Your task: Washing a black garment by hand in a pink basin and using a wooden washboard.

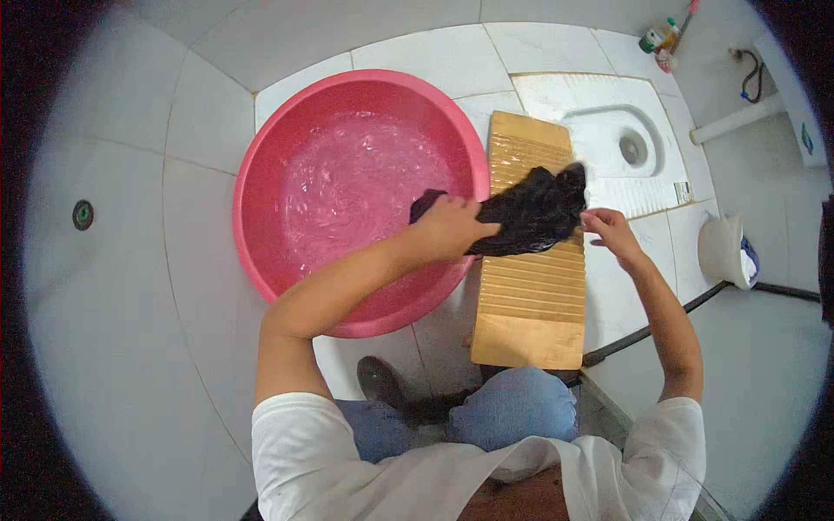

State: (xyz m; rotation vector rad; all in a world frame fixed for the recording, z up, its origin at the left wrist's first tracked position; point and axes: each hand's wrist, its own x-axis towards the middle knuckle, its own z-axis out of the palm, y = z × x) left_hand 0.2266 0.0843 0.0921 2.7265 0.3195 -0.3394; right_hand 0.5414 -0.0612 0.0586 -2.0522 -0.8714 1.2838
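Observation:
A wet black piece of clothing [534,213] lies bunched across a wooden washboard [530,339] with ridges. Its left end reaches over the rim of a large pink basin [247,208] that holds water with a few bubbles. My left hand [453,227] grips that end at the basin's right rim, fingers wrapped round the cloth. At the cloth's right edge, my right hand [611,233] pinches the fabric between thumb and fingers. The garment's exact kind cannot be made out in its folds.
A white squat toilet [643,143] is set in the tiled floor beyond the washboard. Bottles [660,36] stand in the far right corner. A white bin [723,252] stands at the right wall, below a pipe [738,120]. My knees are close to the washboard's near end.

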